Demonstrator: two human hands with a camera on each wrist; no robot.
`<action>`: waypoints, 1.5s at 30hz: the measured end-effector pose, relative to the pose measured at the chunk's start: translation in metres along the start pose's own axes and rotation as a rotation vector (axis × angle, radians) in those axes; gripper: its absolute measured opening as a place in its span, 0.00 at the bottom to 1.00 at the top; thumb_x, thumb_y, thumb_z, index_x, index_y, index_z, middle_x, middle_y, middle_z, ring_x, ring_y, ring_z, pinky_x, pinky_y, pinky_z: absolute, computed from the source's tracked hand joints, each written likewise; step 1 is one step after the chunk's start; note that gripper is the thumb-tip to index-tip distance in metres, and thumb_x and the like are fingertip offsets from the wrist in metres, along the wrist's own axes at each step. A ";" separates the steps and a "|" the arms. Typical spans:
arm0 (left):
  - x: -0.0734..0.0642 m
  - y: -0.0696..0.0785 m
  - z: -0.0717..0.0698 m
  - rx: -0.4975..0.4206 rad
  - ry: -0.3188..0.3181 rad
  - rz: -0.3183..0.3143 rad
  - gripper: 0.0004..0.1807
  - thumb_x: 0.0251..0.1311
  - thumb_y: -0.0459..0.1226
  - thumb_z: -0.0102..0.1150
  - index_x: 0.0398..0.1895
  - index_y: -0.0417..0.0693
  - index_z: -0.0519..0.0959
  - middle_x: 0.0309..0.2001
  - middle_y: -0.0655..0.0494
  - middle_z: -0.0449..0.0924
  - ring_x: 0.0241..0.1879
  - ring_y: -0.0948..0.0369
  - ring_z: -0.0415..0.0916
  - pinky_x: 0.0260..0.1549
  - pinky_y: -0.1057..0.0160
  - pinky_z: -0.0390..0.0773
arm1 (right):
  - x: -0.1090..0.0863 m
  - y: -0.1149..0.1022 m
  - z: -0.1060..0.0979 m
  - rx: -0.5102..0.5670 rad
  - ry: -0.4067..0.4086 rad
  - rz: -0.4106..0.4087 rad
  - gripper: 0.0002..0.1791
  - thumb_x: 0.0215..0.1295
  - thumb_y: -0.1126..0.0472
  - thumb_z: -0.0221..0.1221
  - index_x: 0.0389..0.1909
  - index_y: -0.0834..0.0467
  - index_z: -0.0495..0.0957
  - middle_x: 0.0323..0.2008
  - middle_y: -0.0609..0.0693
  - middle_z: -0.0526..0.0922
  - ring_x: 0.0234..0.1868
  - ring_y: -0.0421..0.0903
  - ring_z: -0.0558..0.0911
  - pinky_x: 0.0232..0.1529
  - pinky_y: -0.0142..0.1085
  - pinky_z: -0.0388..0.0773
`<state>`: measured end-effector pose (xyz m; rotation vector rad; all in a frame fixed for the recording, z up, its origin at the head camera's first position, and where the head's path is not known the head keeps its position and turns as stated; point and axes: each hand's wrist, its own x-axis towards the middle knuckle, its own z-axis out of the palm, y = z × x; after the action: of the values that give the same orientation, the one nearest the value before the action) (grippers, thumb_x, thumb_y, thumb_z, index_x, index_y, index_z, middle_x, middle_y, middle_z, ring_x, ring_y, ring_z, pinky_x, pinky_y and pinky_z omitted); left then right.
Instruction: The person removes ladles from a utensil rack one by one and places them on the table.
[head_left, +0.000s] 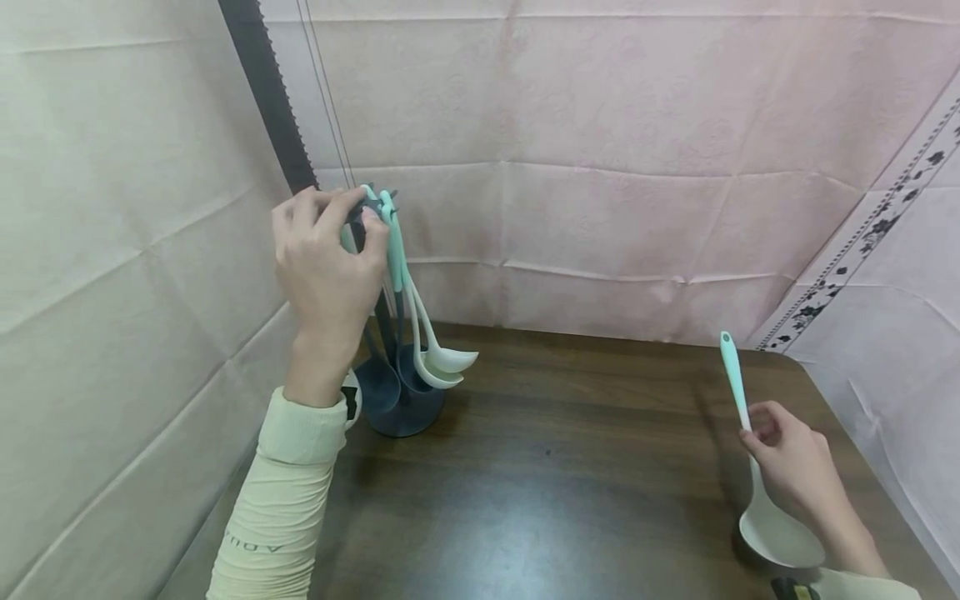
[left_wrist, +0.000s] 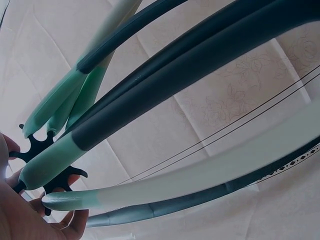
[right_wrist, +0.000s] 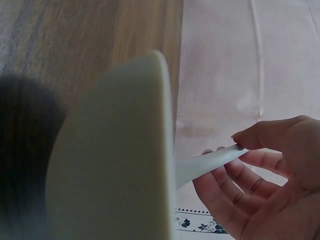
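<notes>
At the left, my left hand grips the hooked top of a dark utensil stand, its thumb and fingers round the hooks. Mint-handled utensils hang from it: pale ladles on the right side and a dark ladle nearer me. In the left wrist view, a pale handle hangs right beside my fingertips. Toward the right table edge, my right hand pinches the shaft of a white ladle between thumb and fingers. The ladle's mint handle end points up and away, its bowl low over the table.
The brown wooden table stretches between the stand and the white ladle. Pale creased cloth hangs behind it and along both sides. A band of dark floral trim runs down the cloth at the right.
</notes>
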<state>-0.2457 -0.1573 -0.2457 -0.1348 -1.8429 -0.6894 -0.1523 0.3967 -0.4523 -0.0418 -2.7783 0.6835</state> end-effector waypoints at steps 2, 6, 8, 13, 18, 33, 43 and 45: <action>0.000 0.000 0.000 0.002 0.000 0.001 0.21 0.66 0.45 0.53 0.52 0.48 0.91 0.47 0.46 0.86 0.57 0.45 0.76 0.50 0.42 0.79 | 0.000 0.002 0.000 -0.005 -0.017 0.002 0.14 0.69 0.62 0.65 0.51 0.62 0.79 0.30 0.49 0.88 0.30 0.44 0.84 0.31 0.43 0.71; 0.000 0.001 0.000 0.003 0.000 0.002 0.21 0.66 0.45 0.53 0.52 0.48 0.91 0.47 0.46 0.86 0.56 0.45 0.75 0.48 0.42 0.79 | -0.001 0.006 0.000 -0.012 -0.051 0.012 0.14 0.69 0.61 0.65 0.52 0.62 0.79 0.31 0.49 0.89 0.32 0.47 0.86 0.31 0.43 0.72; 0.000 0.001 0.000 0.004 -0.003 0.003 0.21 0.67 0.45 0.53 0.52 0.48 0.91 0.47 0.46 0.86 0.55 0.45 0.75 0.47 0.42 0.79 | -0.001 0.008 0.000 -0.013 -0.074 0.015 0.13 0.70 0.62 0.65 0.52 0.61 0.79 0.31 0.49 0.89 0.31 0.47 0.86 0.30 0.42 0.72; 0.000 0.000 0.000 0.008 -0.008 0.002 0.21 0.67 0.45 0.54 0.52 0.48 0.91 0.47 0.46 0.86 0.55 0.45 0.75 0.46 0.43 0.79 | 0.001 0.011 -0.003 -0.030 -0.144 0.025 0.13 0.69 0.63 0.64 0.51 0.62 0.78 0.31 0.50 0.88 0.32 0.51 0.85 0.30 0.42 0.72; 0.000 0.000 0.000 0.013 -0.012 0.003 0.21 0.67 0.45 0.53 0.52 0.48 0.91 0.47 0.47 0.86 0.55 0.45 0.75 0.45 0.43 0.79 | 0.006 0.016 -0.004 -0.048 -0.259 0.065 0.14 0.69 0.62 0.64 0.50 0.65 0.77 0.33 0.54 0.86 0.38 0.62 0.84 0.32 0.47 0.74; 0.000 0.000 -0.001 0.005 0.000 0.009 0.21 0.67 0.45 0.54 0.52 0.48 0.91 0.48 0.46 0.86 0.55 0.45 0.75 0.47 0.42 0.79 | 0.004 0.023 0.003 -0.058 -0.420 0.140 0.15 0.69 0.62 0.61 0.51 0.65 0.75 0.38 0.59 0.88 0.41 0.65 0.84 0.37 0.55 0.79; 0.000 0.001 -0.001 0.016 0.000 0.018 0.21 0.67 0.45 0.53 0.51 0.47 0.91 0.48 0.45 0.86 0.54 0.44 0.75 0.47 0.42 0.79 | 0.005 0.030 0.010 -0.079 -0.467 0.165 0.17 0.67 0.61 0.63 0.52 0.65 0.75 0.37 0.59 0.85 0.40 0.66 0.83 0.38 0.60 0.79; -0.001 0.000 -0.001 0.021 -0.002 0.023 0.21 0.68 0.45 0.53 0.52 0.47 0.91 0.48 0.45 0.86 0.54 0.43 0.75 0.46 0.42 0.79 | 0.005 0.031 0.012 -0.084 -0.483 0.169 0.18 0.67 0.60 0.64 0.52 0.65 0.75 0.36 0.59 0.84 0.40 0.66 0.82 0.38 0.60 0.79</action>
<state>-0.2443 -0.1573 -0.2459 -0.1428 -1.8468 -0.6538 -0.1614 0.4197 -0.4753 -0.1488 -3.2967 0.6915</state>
